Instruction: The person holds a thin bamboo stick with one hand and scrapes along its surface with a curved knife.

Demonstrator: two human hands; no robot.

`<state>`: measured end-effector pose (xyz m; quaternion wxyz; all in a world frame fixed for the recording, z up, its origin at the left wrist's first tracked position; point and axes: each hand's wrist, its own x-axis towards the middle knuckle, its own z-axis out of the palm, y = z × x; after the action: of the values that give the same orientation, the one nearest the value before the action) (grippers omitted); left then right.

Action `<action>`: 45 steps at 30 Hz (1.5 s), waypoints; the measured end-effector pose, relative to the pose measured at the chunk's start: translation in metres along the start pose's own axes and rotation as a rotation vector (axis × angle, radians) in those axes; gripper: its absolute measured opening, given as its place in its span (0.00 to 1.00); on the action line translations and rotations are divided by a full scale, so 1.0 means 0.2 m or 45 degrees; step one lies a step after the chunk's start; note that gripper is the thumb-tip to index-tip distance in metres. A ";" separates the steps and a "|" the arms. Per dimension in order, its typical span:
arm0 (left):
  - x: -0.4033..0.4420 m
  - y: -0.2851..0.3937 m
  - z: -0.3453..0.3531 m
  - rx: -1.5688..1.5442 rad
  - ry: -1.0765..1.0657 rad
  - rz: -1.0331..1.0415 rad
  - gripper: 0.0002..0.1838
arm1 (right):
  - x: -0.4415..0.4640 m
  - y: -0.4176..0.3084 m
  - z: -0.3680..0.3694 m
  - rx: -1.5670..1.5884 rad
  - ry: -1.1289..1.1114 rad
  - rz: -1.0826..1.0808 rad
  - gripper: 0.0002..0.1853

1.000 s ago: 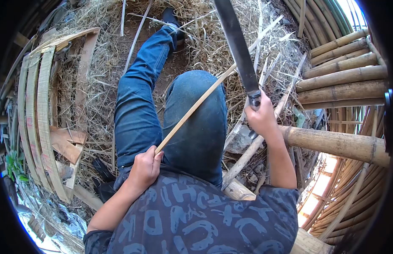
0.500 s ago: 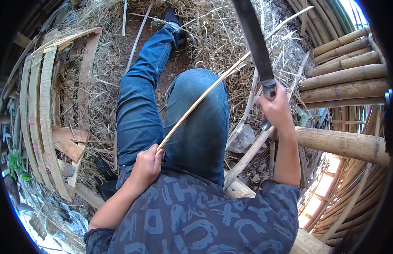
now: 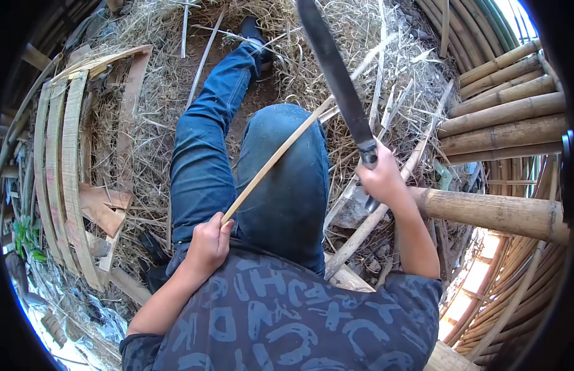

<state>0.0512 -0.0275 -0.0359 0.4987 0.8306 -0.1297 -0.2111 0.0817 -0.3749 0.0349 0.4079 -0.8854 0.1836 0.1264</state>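
Observation:
My left hand (image 3: 211, 239) is closed around the near end of a thin bamboo strip (image 3: 276, 157), close to my waist. The strip slants up to the right over my bent knee, and its far part passes behind the blade. In my right hand (image 3: 381, 176) is the dark handle of a machete (image 3: 336, 71), fingers wrapped round it. Its long, dark blade points up and to the left, crossing the strip in view. Whether the blade touches the strip I cannot tell.
A slatted wooden frame (image 3: 70, 154) lies at the left. Thick bamboo poles (image 3: 503, 117) are stacked at the right, with a large bamboo pole (image 3: 484, 207) below them. Dry straw and shavings (image 3: 157, 80) cover the ground. A grey stone (image 3: 352, 213) sits beside my knee.
My right hand has moved down and left with the machete, bringing the blade across the strip. My left hand and the near end of the strip have shifted slightly left.

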 end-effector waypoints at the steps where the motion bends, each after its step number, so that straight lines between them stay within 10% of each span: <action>1: 0.00 -0.01 0.00 0.013 0.013 0.017 0.10 | 0.00 0.00 -0.03 0.037 -0.015 0.017 0.22; 45: 0.00 0.02 0.05 0.175 0.082 0.037 0.11 | 0.01 0.02 0.01 0.174 -0.014 -0.090 0.23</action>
<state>0.0462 -0.0365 -0.0358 0.4474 0.8673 -0.1397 -0.1674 0.0814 -0.3753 0.0300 0.4726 -0.8607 0.1584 0.1038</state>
